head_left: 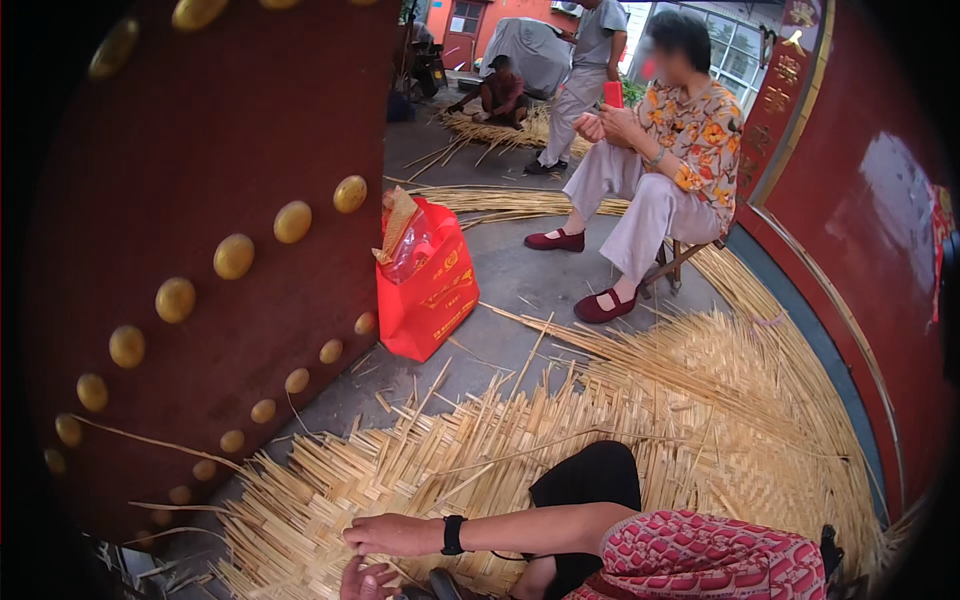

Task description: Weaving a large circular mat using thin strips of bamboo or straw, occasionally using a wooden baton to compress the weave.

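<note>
Head view is showing a woven reed mat (620,430) spreading pale yellow across the concrete floor (500,280), its loose strip ends fanning outward. Left hand (392,535) is pinching a strip at the mat's near edge; right hand (365,580) is lying just below, grip unclear. A red bag (430,290) is standing nearby.

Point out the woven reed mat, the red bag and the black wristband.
woven reed mat (520,440), head view, its woven middle.
red bag (430,295), head view, its front face.
black wristband (453,535), head view, the band on the forearm.
</note>
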Demonstrator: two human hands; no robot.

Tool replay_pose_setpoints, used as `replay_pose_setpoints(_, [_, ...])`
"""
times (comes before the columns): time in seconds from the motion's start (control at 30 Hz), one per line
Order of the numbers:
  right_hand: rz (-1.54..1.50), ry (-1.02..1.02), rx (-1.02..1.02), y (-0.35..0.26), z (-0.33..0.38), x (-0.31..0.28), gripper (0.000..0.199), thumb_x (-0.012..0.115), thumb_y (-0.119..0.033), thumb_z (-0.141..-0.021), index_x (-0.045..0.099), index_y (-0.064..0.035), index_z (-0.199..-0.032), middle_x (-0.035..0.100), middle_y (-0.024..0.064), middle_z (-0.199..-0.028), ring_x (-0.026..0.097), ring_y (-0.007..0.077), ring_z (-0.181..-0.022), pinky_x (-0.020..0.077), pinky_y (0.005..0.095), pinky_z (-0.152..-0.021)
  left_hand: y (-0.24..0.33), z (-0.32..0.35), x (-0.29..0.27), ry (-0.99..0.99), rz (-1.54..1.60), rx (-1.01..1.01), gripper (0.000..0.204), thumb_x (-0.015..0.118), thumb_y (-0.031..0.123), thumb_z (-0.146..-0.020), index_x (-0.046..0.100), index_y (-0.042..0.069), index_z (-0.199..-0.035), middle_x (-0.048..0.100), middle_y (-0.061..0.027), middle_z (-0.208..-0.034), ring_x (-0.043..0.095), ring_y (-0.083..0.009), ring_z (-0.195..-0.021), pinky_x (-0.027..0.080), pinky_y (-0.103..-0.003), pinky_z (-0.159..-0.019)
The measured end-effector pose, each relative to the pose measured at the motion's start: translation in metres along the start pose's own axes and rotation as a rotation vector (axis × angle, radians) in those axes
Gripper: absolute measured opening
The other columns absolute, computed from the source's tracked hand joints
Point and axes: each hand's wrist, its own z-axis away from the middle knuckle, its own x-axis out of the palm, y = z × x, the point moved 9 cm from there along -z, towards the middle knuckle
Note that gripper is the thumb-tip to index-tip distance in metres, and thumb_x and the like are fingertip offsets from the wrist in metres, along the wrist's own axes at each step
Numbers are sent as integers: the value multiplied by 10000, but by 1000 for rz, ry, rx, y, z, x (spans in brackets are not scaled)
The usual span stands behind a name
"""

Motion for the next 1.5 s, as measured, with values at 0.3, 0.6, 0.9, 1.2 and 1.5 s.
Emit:
replay_pose_setpoints(0.3, [38, 101, 37, -27, 33, -24, 221, 625, -251, -906, 583, -36, -878, 593, 153, -881, 599, 364, -850, 468, 444, -748, 22, -3, -45, 359, 116, 359, 121, 583, 39, -950, 553, 39, -1067, 612, -119, -1067, 595, -225, -1008, 530, -360, -838])
replay_pose_setpoints(0.6, [298, 286, -83, -46, 45, -21, 155, 601, -176, -906, 526, -41, -892, 506, 125, -937, 602, 335, -867, 491, 436, -694, -9, -15, -32, 400, 224, 218, 182, 615, -38, -893, 569, 27, -1056, 605, -102, -1024, 607, -221, -926, 519, -348, -824])
replay_pose_setpoints(0.9, [26, 77, 126, -6, 33, 10, 146, 642, -125, -861, 552, -9, -855, 566, 89, -849, 611, 223, -783, 520, 360, -674, -13, -17, -57, 314, 87, 269, 196, 620, -54, -867, 574, 27, -1040, 607, -99, -1002, 601, -210, -918, 512, -349, -831])
replay_pose_setpoints(1.2, [-627, -139, 221, -19, 23, 35, 172, 719, -108, -840, 578, -18, -879, 621, 39, -759, 562, 131, -654, 449, 298, -590, 27, -3, -55, 146, 102, 455, 182, 620, -47, -850, 579, 12, -1017, 586, -86, -984, 577, -184, -885, 487, -304, -802])
replay_pose_setpoints(1.5, [-259, 175, 64, -25, 29, 12, 186, 633, -162, -907, 495, -45, -952, 570, 62, -766, 569, 229, -703, 457, 372, -682, 21, 9, -44, 367, 5, 326, 162, 626, 41, -893, 559, 28, -1040, 580, -79, -1001, 569, -158, -866, 481, -293, -711])
